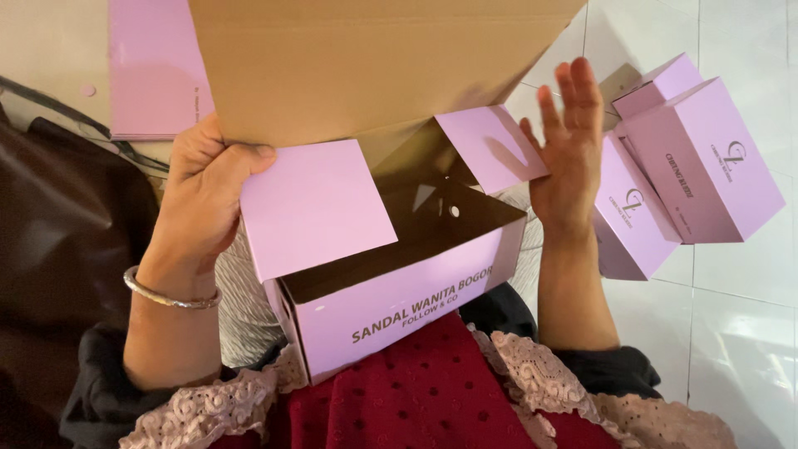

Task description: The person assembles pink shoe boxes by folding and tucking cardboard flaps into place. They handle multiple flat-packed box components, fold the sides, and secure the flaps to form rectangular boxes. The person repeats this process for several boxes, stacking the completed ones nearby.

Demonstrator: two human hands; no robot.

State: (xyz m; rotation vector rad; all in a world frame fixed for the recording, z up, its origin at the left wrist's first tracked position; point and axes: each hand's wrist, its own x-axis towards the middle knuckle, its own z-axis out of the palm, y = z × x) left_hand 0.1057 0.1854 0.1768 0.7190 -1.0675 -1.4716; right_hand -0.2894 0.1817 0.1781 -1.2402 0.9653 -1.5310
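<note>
left hand (199, 187) grips pink box (399, 291) flap (lid raised) | box's long axis left-right | right hand (568, 145) open, fingers spread

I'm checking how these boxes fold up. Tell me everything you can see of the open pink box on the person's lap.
The open pink box looks like cardboard, pink outside and brown inside, with dark lettering on its front wall. It sits tilted on the lap, top open, apparently empty. Two pink side flaps stand out; a big brown lid panel rises behind. The left hand grips the lid's edge by the left flap; the right hand, fingers spread, is at the right flap.
</note>
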